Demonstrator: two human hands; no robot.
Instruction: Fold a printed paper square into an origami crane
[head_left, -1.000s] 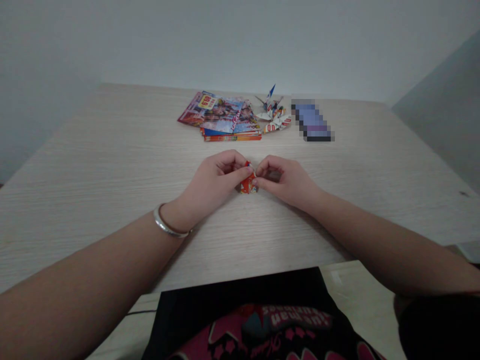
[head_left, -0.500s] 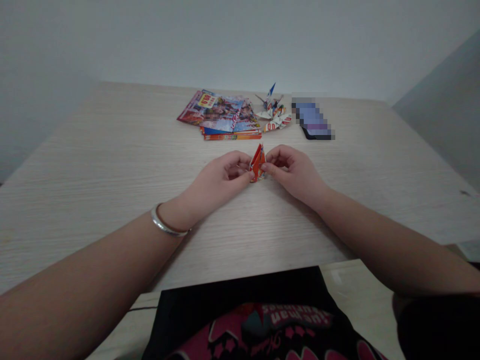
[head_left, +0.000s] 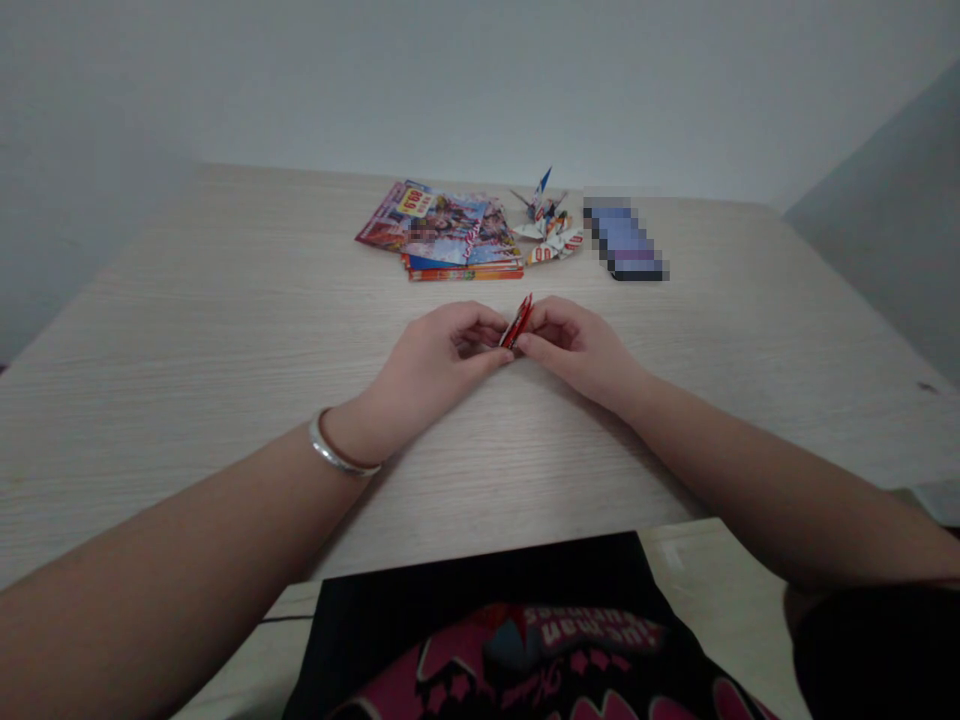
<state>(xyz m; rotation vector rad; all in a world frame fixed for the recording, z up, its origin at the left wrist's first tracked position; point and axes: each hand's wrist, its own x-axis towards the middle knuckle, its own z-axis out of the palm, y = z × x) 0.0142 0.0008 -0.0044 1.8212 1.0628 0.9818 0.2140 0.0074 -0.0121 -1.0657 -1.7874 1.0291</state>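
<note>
A small folded piece of red printed paper [head_left: 517, 322] is pinched between my two hands, seen nearly edge-on with its tip pointing up and slightly right. My left hand [head_left: 442, 345] grips its lower left side between thumb and fingers; a silver bangle [head_left: 334, 452] circles that wrist. From the other side, my right hand [head_left: 577, 345] holds the paper with thumb and curled fingers. Both hands rest close to the tabletop, almost touching each other. Part of the paper is hidden behind the fingertips.
Beyond my hands lies a stack of colourful printed paper sheets [head_left: 450, 225]. Beside it are folded paper cranes [head_left: 551, 225], partly overlapping. A phone [head_left: 628, 240], blurred by pixels, lies to their right. The pale wooden table [head_left: 225, 320] meets a wall behind.
The folded paper has turned from showing its broad orange-red face to a narrow edge, leaning right. My fingers have shifted slightly, and the right hand has moved a little left.
</note>
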